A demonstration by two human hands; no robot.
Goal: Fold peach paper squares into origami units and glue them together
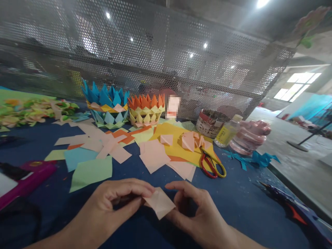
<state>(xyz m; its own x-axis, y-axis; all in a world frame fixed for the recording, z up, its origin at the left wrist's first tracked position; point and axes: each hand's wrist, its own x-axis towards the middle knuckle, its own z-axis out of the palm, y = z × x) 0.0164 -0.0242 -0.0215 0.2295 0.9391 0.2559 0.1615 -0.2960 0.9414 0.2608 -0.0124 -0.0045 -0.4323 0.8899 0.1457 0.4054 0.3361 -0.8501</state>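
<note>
My left hand [121,200] pinches the left corner of a small pale pink folded paper square [161,204] between thumb and fingers, just above the blue table. At the paper's right corner is my right hand [194,207], its index finger raised away from the thumb; the thumb lies close to the paper's lower right edge, and contact there is unclear. Ahead lie flat pink paper squares [154,157] and folded pink pieces [188,141] on yellow sheets [171,148]. Scissors [211,164] with red and yellow handles rest beside them.
Two layered folded-paper bowls, one blue-topped [106,107] and one orange-topped [146,110], stand at the back. A glue bottle [228,131], pink bottle [249,136] and tape roll [210,122] stand right. A glue gun [293,204] lies far right, a magenta device [31,180] left.
</note>
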